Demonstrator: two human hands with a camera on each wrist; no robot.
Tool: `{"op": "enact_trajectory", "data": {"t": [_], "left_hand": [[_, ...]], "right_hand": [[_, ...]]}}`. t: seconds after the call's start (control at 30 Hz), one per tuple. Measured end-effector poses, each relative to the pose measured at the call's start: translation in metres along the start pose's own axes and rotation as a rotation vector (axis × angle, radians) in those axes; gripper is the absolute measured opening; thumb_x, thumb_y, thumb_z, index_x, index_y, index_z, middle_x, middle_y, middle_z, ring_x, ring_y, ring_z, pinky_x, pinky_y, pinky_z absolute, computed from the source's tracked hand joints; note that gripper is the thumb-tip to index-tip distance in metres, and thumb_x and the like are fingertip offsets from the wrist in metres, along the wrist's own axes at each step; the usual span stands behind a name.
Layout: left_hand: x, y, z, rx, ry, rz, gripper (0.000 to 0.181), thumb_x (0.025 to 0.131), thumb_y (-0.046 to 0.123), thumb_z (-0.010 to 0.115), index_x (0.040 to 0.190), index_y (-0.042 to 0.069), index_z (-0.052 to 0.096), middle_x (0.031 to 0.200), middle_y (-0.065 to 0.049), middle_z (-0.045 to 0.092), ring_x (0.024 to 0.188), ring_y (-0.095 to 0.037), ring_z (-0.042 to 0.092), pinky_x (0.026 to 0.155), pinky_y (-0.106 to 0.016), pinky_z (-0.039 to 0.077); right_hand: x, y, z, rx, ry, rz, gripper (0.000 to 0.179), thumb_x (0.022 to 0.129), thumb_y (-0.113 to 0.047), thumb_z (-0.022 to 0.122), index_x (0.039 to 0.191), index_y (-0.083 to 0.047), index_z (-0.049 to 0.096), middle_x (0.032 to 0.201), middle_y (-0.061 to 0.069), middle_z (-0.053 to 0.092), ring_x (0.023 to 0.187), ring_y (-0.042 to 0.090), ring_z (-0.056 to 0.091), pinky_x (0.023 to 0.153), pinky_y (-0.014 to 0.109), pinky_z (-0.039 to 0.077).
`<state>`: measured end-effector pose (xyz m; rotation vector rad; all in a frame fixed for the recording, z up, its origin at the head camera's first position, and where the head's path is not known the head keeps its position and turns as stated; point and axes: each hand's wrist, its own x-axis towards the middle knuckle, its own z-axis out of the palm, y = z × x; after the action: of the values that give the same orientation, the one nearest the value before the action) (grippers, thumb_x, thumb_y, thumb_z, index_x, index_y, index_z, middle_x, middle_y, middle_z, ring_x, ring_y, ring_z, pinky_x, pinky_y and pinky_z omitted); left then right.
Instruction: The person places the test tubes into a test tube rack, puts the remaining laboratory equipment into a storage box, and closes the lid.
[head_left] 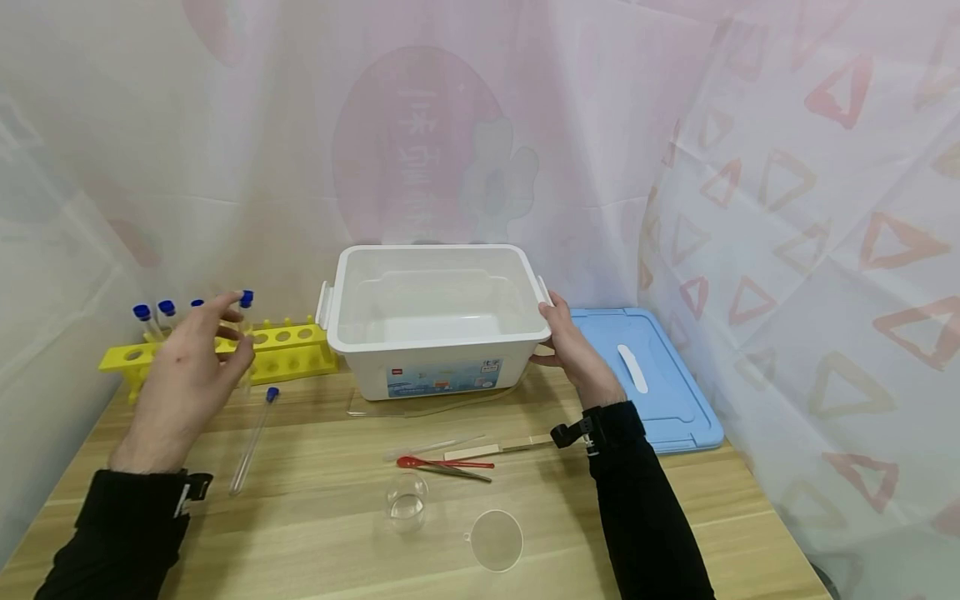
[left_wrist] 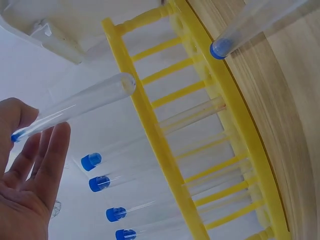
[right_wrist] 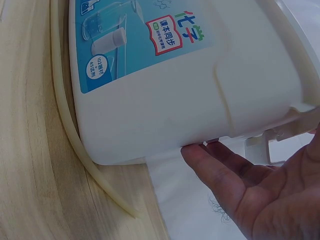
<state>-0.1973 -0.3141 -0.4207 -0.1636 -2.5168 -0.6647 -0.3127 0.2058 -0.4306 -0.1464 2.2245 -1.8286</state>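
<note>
My left hand pinches a clear test tube by its blue-capped end. The tube's rounded end is at the upper bar of the yellow test tube rack. Several blue-capped tubes stand in that rack, at the left in the head view. My right hand rests against the right side of a white plastic bin, fingertips on its wall below the side handle. In the head view, no contents show inside the bin. Another capped test tube lies on the table in front of the rack.
A blue lid lies right of the bin. In front are a red spoon, tweezers, a wooden-handled tool, a small clear beaker and a round clear dish. Pale tubing runs along the bin's base.
</note>
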Motion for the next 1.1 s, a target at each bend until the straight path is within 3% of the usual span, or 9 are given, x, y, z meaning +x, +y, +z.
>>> {"op": "enact_trajectory", "data": {"t": [0.1, 0.17, 0.23, 0.33, 0.47, 0.63, 0.7, 0.77, 1.1], "left_hand": [[0.000, 0.001, 0.000, -0.010, 0.020, -0.026, 0.077, 0.111, -0.003, 0.071, 0.180, 0.007, 0.038, 0.147, -0.036, 0.063, 0.126, -0.059, 0.070, 0.090, -0.075, 0.066], [-0.001, 0.000, 0.001, -0.027, 0.035, -0.044, 0.074, 0.113, -0.001, 0.070, 0.180, 0.008, 0.039, 0.148, -0.034, 0.063, 0.127, -0.058, 0.070, 0.086, -0.049, 0.073], [-0.002, -0.001, 0.002, -0.043, 0.056, -0.057, 0.073, 0.114, 0.001, 0.068, 0.180, 0.010, 0.038, 0.150, -0.033, 0.063, 0.128, -0.056, 0.070, 0.083, -0.019, 0.065], [-0.005, -0.001, 0.003, -0.058, 0.087, -0.062, 0.074, 0.116, 0.004, 0.066, 0.182, 0.016, 0.034, 0.152, -0.031, 0.062, 0.130, -0.054, 0.069, 0.082, -0.012, 0.054], [-0.008, 0.001, 0.006, -0.080, 0.121, -0.060, 0.074, 0.119, 0.004, 0.062, 0.182, 0.021, 0.028, 0.153, -0.030, 0.060, 0.134, -0.053, 0.065, 0.095, -0.046, 0.063], [-0.008, 0.000, 0.009, -0.141, 0.168, -0.053, 0.068, 0.119, 0.003, 0.059, 0.176, 0.021, 0.026, 0.148, -0.029, 0.058, 0.136, -0.050, 0.062, 0.118, -0.026, 0.061], [-0.007, 0.000, 0.010, -0.157, 0.179, -0.057, 0.066, 0.119, 0.004, 0.059, 0.175, 0.019, 0.026, 0.147, -0.028, 0.057, 0.136, -0.049, 0.062, 0.116, -0.004, 0.050], [-0.006, 0.000, 0.011, -0.163, 0.181, -0.066, 0.065, 0.119, 0.004, 0.059, 0.173, 0.018, 0.026, 0.147, -0.028, 0.056, 0.138, -0.048, 0.062, 0.113, 0.001, 0.046], [0.002, 0.001, 0.013, -0.205, 0.174, -0.095, 0.061, 0.121, 0.011, 0.057, 0.171, 0.012, 0.021, 0.148, -0.026, 0.053, 0.143, -0.045, 0.059, 0.113, 0.001, 0.044]], "right_hand": [[0.000, 0.000, 0.000, 0.006, 0.003, 0.007, 0.082, 0.124, -0.065, 0.038, 0.189, -0.035, -0.003, 0.182, 0.025, 0.039, 0.167, 0.051, 0.052, 0.130, 0.076, 0.053], [0.000, -0.001, 0.000, 0.006, 0.004, 0.009, 0.083, 0.124, -0.065, 0.038, 0.189, -0.035, -0.003, 0.183, 0.025, 0.040, 0.167, 0.051, 0.052, 0.130, 0.076, 0.053], [0.000, -0.001, 0.001, 0.006, 0.004, 0.009, 0.083, 0.124, -0.064, 0.039, 0.189, -0.034, -0.003, 0.183, 0.025, 0.039, 0.168, 0.052, 0.051, 0.130, 0.076, 0.053], [0.000, -0.001, 0.001, 0.010, 0.007, 0.009, 0.083, 0.124, -0.064, 0.039, 0.189, -0.035, -0.002, 0.184, 0.025, 0.038, 0.168, 0.052, 0.051, 0.130, 0.076, 0.052], [-0.001, -0.002, 0.002, 0.018, 0.005, 0.008, 0.082, 0.124, -0.065, 0.039, 0.189, -0.036, -0.002, 0.185, 0.025, 0.036, 0.169, 0.053, 0.049, 0.131, 0.077, 0.051], [-0.002, -0.002, 0.002, 0.018, 0.004, 0.006, 0.083, 0.123, -0.065, 0.039, 0.189, -0.035, -0.002, 0.185, 0.025, 0.036, 0.169, 0.053, 0.049, 0.131, 0.077, 0.051], [-0.002, -0.002, 0.001, 0.017, 0.005, 0.006, 0.083, 0.123, -0.065, 0.039, 0.189, -0.035, -0.002, 0.184, 0.025, 0.038, 0.168, 0.052, 0.050, 0.131, 0.077, 0.051], [-0.002, -0.002, 0.001, 0.013, 0.006, 0.003, 0.083, 0.123, -0.065, 0.039, 0.189, -0.034, -0.002, 0.183, 0.025, 0.039, 0.168, 0.051, 0.051, 0.131, 0.077, 0.052], [-0.002, -0.001, 0.001, 0.003, 0.001, 0.001, 0.084, 0.123, -0.066, 0.039, 0.189, -0.035, -0.002, 0.183, 0.024, 0.039, 0.167, 0.051, 0.052, 0.131, 0.077, 0.052]]}}
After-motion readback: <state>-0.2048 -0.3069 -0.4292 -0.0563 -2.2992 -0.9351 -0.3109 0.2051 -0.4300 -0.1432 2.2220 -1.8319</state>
